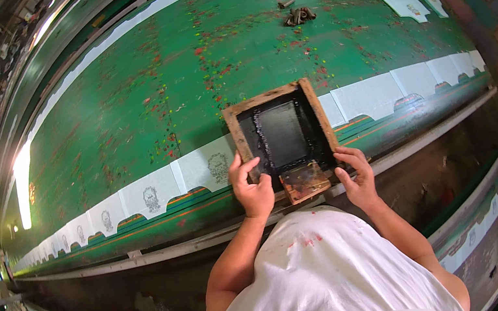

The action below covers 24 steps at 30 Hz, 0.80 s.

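Green, speckled counter point(105, 120) is carrying a wood-framed screen point(283, 133) at its near edge. Its long axis is running near to far, the far end leaning left. Left hand point(254, 194) is pinching the left rail point(237, 134); right hand's point(361, 183) fingers are touching the right side, pinch unclear.

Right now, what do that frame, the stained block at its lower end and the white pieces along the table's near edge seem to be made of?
Frame: wood, rough and apparently unvarnished, judging by the brown, worn bars.
Block: probably wood too, brown beneath dark and reddish stains.
White pieces: thin, matt and flat-lying; cloth perhaps, though paper is possible.
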Each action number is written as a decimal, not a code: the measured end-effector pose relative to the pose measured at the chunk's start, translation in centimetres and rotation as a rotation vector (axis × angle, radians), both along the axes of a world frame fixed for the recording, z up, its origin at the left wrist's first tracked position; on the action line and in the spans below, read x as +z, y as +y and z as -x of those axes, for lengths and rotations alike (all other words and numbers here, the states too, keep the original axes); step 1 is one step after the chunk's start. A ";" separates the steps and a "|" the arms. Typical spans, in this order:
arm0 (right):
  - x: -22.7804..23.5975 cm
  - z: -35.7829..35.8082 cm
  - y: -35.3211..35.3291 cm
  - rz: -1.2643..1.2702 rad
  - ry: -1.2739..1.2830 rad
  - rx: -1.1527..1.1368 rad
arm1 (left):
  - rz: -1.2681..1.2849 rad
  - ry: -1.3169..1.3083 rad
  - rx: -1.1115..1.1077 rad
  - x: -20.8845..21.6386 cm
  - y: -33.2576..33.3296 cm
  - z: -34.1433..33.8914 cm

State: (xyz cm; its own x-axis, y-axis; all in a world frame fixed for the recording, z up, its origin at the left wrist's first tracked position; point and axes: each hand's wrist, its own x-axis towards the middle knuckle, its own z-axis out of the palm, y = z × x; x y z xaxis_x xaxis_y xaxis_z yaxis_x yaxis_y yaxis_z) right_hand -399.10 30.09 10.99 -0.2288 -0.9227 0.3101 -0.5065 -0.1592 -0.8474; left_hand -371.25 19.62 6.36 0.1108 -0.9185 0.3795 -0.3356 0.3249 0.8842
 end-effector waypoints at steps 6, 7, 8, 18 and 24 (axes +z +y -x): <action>1.9 4.9 -0.4 0.124 0.297 0.096 | -0.033 0.034 0.012 -0.6 0.7 5.5; 2.5 5.3 -0.6 0.117 0.298 0.180 | -0.043 0.043 0.014 -0.7 0.7 5.9; 3.2 5.4 -0.7 0.122 0.297 0.259 | -0.045 0.058 0.012 -0.7 0.7 6.2; 5.3 2.7 -3.5 0.101 0.707 0.574 | -0.101 0.095 0.013 -1.1 0.6 6.5; 6.8 2.6 -5.6 -0.045 0.809 0.700 | -0.102 0.129 0.022 -1.5 0.5 6.7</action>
State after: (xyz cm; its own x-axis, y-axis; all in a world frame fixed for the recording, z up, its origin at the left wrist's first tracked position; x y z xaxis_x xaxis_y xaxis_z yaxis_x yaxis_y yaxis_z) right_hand -401.66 24.53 17.79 0.6145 -0.7832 0.0945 -0.7284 -0.6093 -0.3134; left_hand -378.00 20.15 4.82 0.1726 -0.9484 0.2660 -0.2234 0.2254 0.9483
